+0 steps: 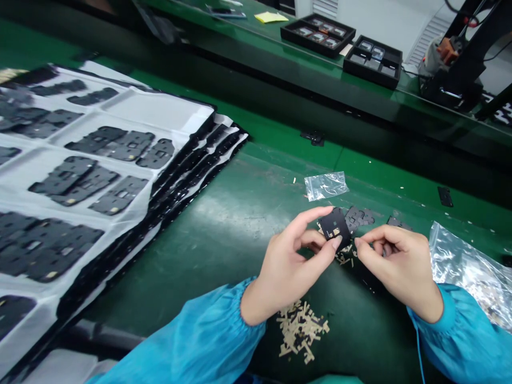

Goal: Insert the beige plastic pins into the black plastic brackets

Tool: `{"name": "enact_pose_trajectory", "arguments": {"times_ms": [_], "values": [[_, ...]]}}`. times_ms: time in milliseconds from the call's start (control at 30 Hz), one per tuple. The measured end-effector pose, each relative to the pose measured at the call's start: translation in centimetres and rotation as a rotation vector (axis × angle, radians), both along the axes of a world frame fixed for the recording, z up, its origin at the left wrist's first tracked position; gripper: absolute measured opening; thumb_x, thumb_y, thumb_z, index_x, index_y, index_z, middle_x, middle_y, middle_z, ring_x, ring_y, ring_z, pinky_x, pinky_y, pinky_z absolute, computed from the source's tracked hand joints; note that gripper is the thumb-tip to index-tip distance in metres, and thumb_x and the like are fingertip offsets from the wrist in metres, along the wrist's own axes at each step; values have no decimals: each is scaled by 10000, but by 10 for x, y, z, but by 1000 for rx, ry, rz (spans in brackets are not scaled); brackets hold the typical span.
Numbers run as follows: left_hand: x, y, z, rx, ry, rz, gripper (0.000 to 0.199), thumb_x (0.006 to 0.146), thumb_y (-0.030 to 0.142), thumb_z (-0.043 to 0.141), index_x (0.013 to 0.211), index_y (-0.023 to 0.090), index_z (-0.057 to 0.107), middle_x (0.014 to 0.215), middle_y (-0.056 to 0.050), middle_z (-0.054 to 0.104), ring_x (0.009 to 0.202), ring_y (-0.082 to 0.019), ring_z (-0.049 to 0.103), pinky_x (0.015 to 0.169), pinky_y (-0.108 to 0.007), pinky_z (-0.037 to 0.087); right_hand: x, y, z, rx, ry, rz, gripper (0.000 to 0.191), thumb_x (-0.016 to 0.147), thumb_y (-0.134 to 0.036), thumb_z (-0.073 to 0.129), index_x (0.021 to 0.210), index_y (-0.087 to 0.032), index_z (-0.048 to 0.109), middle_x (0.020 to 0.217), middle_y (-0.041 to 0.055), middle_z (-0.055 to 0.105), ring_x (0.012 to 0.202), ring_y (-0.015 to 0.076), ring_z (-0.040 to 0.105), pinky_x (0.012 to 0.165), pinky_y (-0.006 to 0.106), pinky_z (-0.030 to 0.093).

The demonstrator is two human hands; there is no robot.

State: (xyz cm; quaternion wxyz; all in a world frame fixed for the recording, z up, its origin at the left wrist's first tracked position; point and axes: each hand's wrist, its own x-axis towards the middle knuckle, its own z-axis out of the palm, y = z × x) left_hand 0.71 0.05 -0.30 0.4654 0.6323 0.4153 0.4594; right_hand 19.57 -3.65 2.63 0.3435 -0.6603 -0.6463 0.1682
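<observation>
Between thumb and fingers, my left hand (288,264) holds a flat black plastic plate (335,226) with small cut-outs and a pale patch. Just right of that plate, my right hand (398,258) is closed in a pinch, thumb against forefinger; what lies in the pinch, if anything, is too small to make out. Behind the held plate lie more black plates (359,217) on the green table (192,266). Small beige strips (346,258) are scattered under my hands. A heap of such strips (301,330) sits nearer me, below my left wrist.
Stacked white-lined trays (160,101) of black plates fill the left side. A small clear bag (327,185) lies beyond my hands, and a larger clear bag (472,272) is at the right. On the raised shelf stand two black boxes (318,34) (373,61) with compartments.
</observation>
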Motion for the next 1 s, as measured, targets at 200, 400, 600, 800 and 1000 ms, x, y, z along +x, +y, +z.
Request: {"name": "enact_pose_trajectory", "arguments": {"times_ms": [200, 400, 600, 800, 1000], "values": [[0, 1, -4, 61, -11, -5, 445, 890, 150, 703, 1323, 224, 626, 615, 68, 693, 530, -111, 639, 604, -219, 597, -2, -2, -2, 153, -165, 63, 184, 872, -219, 683, 690, -235, 700, 529, -27, 560, 483, 125, 505, 566, 288, 450], [-2, 0, -7, 84, 17, -3, 477, 885, 135, 717, 1340, 238, 613, 626, 73, 702, 553, -108, 649, 626, -205, 589, -4, -2, 0, 93, -80, 77, 183, 864, -212, 688, 682, -228, 696, 521, -35, 543, 461, 111, 473, 533, 277, 431], [-2, -1, -4, 84, 30, 2, 464, 889, 130, 711, 1335, 216, 619, 629, 67, 696, 553, -113, 646, 612, -220, 582, -3, -2, 0, -6, 38, 53, 181, 834, -206, 703, 654, -226, 694, 486, -48, 497, 437, 101, 439, 491, 265, 396], [-1, -1, -2, 132, 23, 8, 464, 889, 124, 714, 1335, 210, 618, 640, 72, 703, 565, -108, 660, 625, -208, 587, -2, -2, 0, 116, -21, 34, 178, 845, -208, 702, 668, -222, 692, 488, -57, 514, 429, 95, 435, 490, 256, 401], [-1, -2, -4, 178, 26, 32, 480, 877, 99, 711, 1334, 210, 616, 645, 87, 705, 556, -94, 664, 663, -196, 596, -4, -2, -1, 229, -98, 84, 178, 852, -163, 709, 680, -195, 676, 530, -58, 533, 469, 88, 480, 525, 245, 412]]}}
